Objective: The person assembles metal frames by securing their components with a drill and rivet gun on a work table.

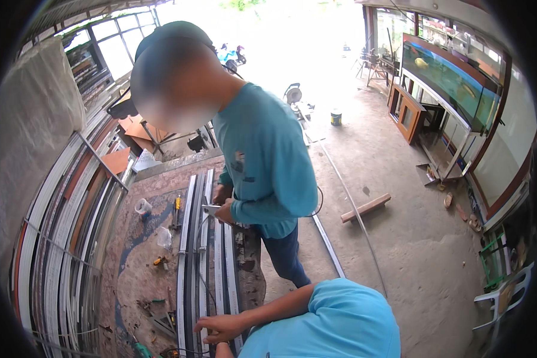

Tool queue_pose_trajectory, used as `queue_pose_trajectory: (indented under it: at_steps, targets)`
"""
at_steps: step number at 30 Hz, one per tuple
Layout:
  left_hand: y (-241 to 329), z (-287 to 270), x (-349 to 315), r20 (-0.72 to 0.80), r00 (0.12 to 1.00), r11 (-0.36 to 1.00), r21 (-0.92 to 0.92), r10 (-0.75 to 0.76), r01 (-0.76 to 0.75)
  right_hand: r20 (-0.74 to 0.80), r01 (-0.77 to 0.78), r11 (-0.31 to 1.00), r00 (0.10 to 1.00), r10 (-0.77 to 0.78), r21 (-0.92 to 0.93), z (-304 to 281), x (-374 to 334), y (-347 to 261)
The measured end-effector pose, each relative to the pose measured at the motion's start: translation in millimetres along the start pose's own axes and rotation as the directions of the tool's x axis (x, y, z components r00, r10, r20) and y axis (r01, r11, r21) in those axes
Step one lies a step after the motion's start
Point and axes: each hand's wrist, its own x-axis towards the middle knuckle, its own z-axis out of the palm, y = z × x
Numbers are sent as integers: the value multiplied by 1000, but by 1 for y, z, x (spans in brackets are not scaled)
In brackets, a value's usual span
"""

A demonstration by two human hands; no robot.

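My right hand [222,327] reaches in from the right over several long white and grey metal profiles [206,262]. Its fingers are spread and slightly bent, with nothing visible in them. Just below it, only a small part of my left hand [224,351] shows at the lower edge; its fingers are hidden. Across the same profiles stands a co-worker in a teal long-sleeved shirt [265,155], whose hands [224,206] hold a small silvery metal piece [210,209]. A dark cable [203,280] runs over the profiles.
On the worn table lie a yellow-handled tool [177,204], a clear cup [142,206], a plastic bag [164,237] and a green power tool [142,348]. Racked profiles [59,256] line the left. At right stand an aquarium [447,80] and a chair [507,292]; a wooden beam [366,207] lies on the floor.
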Motion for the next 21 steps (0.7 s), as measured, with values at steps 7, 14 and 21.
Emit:
queue_pose_trajectory:
  at_steps: [7,14,21]
  targets:
    - [9,-6,1,-2,1000,999,20,-29,29,46,-37,999,998,36,13,-19,-16,-8]
    - [13,-5,1,-11,1000,1000,24,-8,9,82,-26,996,996,19,86,-19,-25,3]
    - [-12,-6,-2,-24,1000,997,-71,13,-14,115,-113,991,988,105,68,15,-28,32]
